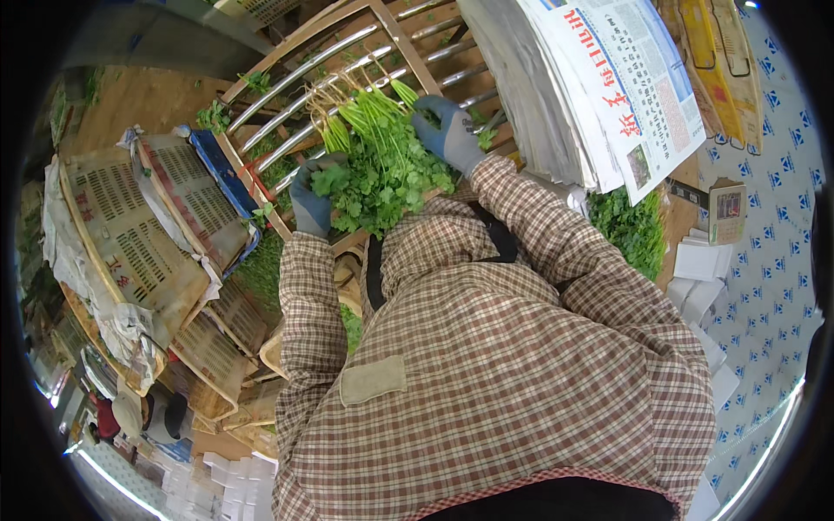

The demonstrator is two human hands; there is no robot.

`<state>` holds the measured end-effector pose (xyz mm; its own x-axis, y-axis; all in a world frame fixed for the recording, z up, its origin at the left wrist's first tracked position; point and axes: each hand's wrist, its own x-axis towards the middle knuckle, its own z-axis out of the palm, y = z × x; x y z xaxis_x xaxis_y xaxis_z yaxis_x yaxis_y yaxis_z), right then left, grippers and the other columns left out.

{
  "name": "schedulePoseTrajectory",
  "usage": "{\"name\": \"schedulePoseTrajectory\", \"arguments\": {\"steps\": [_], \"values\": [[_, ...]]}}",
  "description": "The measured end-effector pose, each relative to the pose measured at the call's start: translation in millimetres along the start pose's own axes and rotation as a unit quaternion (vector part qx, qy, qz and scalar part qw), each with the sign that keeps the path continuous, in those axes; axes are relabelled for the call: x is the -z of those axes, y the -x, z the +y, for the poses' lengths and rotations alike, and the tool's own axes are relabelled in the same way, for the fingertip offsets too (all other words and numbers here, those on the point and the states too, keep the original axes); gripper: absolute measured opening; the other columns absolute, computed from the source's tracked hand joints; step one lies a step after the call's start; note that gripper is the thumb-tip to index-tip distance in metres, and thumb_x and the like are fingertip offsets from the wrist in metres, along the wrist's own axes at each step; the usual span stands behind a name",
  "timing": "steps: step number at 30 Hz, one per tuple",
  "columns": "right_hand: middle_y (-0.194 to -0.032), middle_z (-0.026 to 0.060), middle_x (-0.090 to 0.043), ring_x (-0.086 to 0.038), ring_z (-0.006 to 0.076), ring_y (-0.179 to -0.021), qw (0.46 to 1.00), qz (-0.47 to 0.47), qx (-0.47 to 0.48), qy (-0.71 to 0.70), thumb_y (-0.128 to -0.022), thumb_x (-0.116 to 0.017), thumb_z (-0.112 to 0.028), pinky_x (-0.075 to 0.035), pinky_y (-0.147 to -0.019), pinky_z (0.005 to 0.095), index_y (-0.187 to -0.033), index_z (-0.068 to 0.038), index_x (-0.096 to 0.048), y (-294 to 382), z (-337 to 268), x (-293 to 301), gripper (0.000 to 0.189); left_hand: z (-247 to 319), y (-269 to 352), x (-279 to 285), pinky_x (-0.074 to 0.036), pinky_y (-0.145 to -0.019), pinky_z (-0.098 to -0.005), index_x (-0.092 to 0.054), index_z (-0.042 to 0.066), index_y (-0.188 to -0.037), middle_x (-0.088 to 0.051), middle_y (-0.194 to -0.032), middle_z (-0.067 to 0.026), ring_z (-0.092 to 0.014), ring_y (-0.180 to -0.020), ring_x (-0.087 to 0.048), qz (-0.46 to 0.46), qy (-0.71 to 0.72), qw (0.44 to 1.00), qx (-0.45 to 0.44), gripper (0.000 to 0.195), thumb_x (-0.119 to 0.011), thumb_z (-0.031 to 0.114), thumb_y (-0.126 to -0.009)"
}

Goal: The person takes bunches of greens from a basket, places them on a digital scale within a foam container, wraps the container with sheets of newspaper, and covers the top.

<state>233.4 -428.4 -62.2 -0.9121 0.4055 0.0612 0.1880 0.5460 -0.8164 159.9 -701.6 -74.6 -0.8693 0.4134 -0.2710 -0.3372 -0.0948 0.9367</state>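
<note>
A bundle of coriander (397, 163) lies across a wooden-framed rack of metal bars (287, 140), its pale roots pointing away from me and its leaves towards my body. My left hand (313, 195), in a blue-grey glove, curls around some leaves at the bundle's left side. On the other side, my right hand (449, 133), gloved alike, is beside the stems and leaves with bent fingers. A gap shows between its thumb and fingers, but whether it grips a stem is unclear. The front of the rack is partly hidden by the leaves.
A tall stack of newspapers (560, 98) stands close on the right, with more greens (629, 228) below it. Farther right are a digital scale (726, 211) and yellow crates (717, 71). Slotted plastic crates (124, 221) crowd the left. People (130, 410) are visible at lower left.
</note>
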Motion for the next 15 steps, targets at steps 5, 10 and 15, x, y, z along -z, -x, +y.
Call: {"name": "schedulePoseTrajectory", "arguments": {"steps": [5, 10, 15], "values": [[-0.119, 0.0180, -0.066, -0.061, 0.0376, -0.118, 0.973, -0.032, 0.210, 0.087, -0.087, -0.069, -0.022, -0.049, -0.100, 0.0493, -0.112, -0.006, -0.070, -7, -45, -10, 0.030, -27, 22, -2, -0.058, -0.093, -0.0399, -0.069, 0.002, -0.094, -0.073, -0.114, -0.0144, -0.026, -0.106, -0.070, 0.009, -0.182, 0.971, -0.153, 0.016, -0.067, -0.010, -0.084], [-0.154, 0.0114, -0.046, -0.040, 0.0349, -0.145, 0.884, -0.210, 0.342, 0.242, -0.101, -0.053, -0.038, -0.027, -0.121, 0.0557, -0.139, -0.024, -0.060, -22, -24, -68, 0.041, -27, 31, -33, -0.054, -0.095, -0.0476, -0.071, 0.009, -0.100, -0.073, -0.110, -0.0119, -0.035, -0.109, -0.068, -0.043, -0.429, 0.846, -0.315, 0.034, -0.062, 0.001, -0.068], [-0.163, 0.0035, -0.035, -0.028, 0.0260, -0.152, 0.830, -0.276, 0.355, 0.330, -0.105, -0.042, -0.049, -0.012, -0.126, 0.0543, -0.143, -0.033, -0.056, -25, 3, -90, 0.044, -31, 40, -37, -0.051, -0.099, -0.0467, -0.072, 0.009, -0.102, -0.073, -0.109, -0.0129, -0.034, -0.109, -0.067, -0.045, -0.441, 0.856, -0.266, 0.035, -0.063, 0.001, -0.069]]}}
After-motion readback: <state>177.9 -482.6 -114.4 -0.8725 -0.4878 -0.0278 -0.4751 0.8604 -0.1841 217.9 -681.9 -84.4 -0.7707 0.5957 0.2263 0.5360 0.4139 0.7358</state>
